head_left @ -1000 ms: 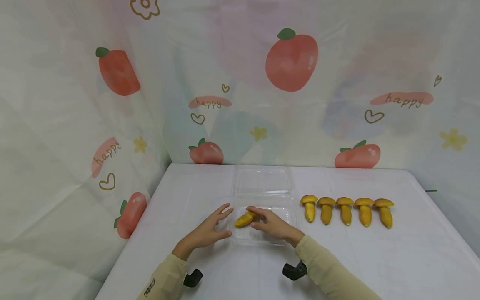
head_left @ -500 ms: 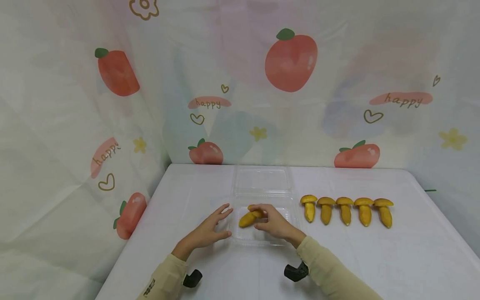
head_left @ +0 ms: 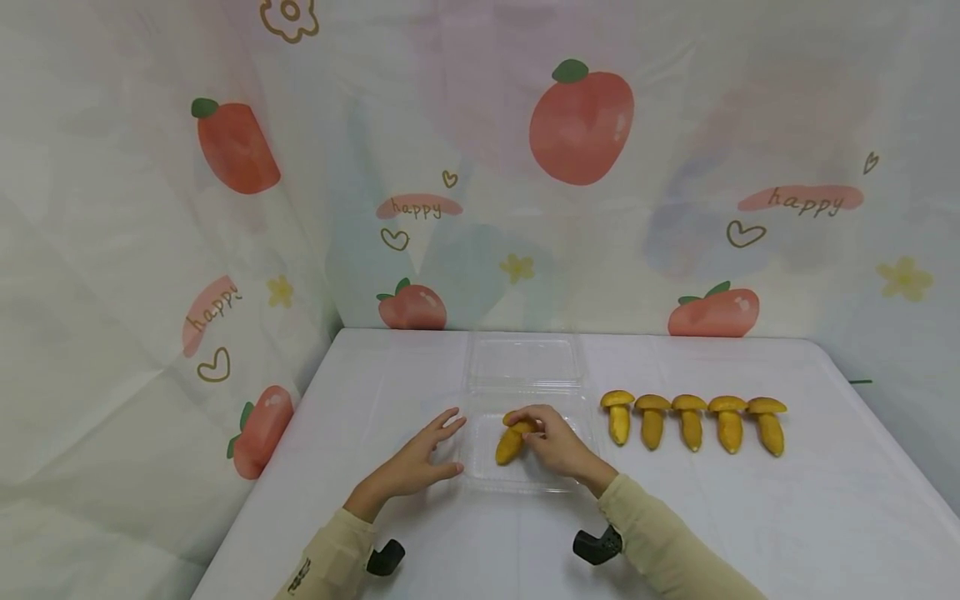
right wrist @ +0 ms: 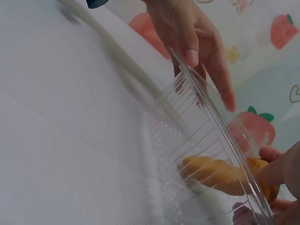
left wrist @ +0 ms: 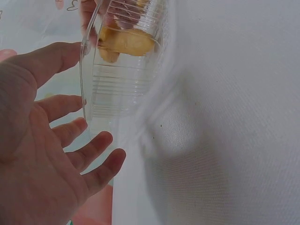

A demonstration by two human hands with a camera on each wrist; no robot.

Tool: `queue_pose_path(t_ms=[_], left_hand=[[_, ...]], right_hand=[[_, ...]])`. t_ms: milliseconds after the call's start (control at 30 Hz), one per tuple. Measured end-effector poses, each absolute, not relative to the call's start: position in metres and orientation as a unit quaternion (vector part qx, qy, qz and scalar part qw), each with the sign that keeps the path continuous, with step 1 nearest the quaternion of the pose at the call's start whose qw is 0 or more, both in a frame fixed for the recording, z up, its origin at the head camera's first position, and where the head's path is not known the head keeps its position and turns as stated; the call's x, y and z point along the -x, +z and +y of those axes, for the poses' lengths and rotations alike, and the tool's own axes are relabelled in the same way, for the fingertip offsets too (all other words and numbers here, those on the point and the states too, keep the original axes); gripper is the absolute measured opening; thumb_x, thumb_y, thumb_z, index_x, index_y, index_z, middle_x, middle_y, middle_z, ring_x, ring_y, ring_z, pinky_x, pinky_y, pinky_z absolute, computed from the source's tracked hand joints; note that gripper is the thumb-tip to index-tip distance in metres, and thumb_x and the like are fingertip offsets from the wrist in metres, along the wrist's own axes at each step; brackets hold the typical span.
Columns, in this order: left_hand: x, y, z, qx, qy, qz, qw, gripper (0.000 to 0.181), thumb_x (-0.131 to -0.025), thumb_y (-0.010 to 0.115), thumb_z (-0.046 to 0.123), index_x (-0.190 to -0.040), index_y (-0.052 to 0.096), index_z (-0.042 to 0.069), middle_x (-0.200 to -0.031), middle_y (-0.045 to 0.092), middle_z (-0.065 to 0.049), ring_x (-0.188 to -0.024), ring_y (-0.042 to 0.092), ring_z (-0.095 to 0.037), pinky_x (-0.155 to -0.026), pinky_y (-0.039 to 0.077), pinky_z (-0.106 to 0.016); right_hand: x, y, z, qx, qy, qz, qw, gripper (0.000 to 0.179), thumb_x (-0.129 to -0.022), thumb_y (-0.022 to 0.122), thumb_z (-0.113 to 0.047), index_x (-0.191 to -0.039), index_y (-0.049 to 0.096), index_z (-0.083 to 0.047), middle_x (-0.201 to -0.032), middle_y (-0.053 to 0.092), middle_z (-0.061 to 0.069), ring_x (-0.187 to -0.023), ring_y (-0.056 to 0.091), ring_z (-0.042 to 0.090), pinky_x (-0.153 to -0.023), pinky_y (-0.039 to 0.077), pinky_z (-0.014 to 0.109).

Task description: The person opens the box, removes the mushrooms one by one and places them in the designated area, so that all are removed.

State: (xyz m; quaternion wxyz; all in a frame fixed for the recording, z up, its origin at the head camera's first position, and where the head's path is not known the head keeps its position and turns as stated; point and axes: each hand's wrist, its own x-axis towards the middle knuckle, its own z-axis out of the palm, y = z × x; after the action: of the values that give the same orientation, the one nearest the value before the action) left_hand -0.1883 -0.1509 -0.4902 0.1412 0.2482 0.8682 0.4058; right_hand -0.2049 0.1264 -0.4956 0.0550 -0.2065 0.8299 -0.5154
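In the head view my right hand holds a yellow toy mushroom by its cap end, inside a clear plastic clamshell box. The mushroom's stem points toward the front, and my fingers partly cover its cap. The right wrist view shows the mushroom through the ribbed box wall. At the box's left side is my left hand, fingers spread and fairly straight. In the left wrist view, fingertips of this hand come right up to the box rim.
The box's clear lid lies folded back toward the rear wall. To the right, several yellow mushrooms stand in a row, among them one nearest the box. A white cloth covers the table. Black wrist-camera mounts sit below the sleeves.
My right hand has shifted slightly right and turned the mushroom, bringing its stem from pointing left to pointing toward the front. The left hand has stayed in place.
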Motion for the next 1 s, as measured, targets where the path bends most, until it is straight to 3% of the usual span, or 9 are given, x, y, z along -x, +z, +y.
queue_pose_path(t_ms=[300, 500, 1000], left_hand=[[0.189, -0.49, -0.15, -0.24, 0.402, 0.872, 0.141, 0.071, -0.097, 0.067, 0.02, -0.158, 0.034, 0.007, -0.17, 0.016, -0.015, -0.155, 0.022, -0.043, -0.113, 0.037, -0.067], [0.189, -0.49, -0.151, -0.244, 0.406, 0.87, 0.139, 0.071, -0.096, 0.067, 0.018, -0.158, 0.034, 0.005, -0.17, 0.016, -0.016, -0.154, 0.022, -0.043, -0.112, 0.038, -0.067], [0.187, -0.493, -0.152, -0.255, 0.42, 0.86, 0.135, 0.071, -0.097, 0.067, 0.017, -0.157, 0.033, 0.002, -0.17, 0.015, -0.018, -0.153, 0.023, -0.045, -0.111, 0.037, -0.069]], right_hand=[[0.204, -0.489, 0.128, 0.168, -0.568, 0.802, 0.075, 0.029, -0.103, 0.042, 0.005, -0.125, 0.061, 0.001, -0.133, 0.053, 0.024, -0.113, 0.058, 0.031, -0.085, 0.059, 0.031], [0.203, -0.485, 0.136, 0.2, -0.581, 0.785, 0.079, 0.035, -0.097, 0.058, 0.002, -0.132, 0.054, 0.003, -0.137, 0.05, 0.028, -0.098, 0.064, 0.028, -0.08, 0.055, 0.02], [0.195, -0.478, 0.156, 0.22, -0.571, 0.787, 0.08, 0.042, -0.093, 0.058, 0.008, -0.135, 0.051, 0.002, -0.137, 0.05, 0.028, -0.102, 0.064, 0.031, -0.079, 0.055, 0.019]])
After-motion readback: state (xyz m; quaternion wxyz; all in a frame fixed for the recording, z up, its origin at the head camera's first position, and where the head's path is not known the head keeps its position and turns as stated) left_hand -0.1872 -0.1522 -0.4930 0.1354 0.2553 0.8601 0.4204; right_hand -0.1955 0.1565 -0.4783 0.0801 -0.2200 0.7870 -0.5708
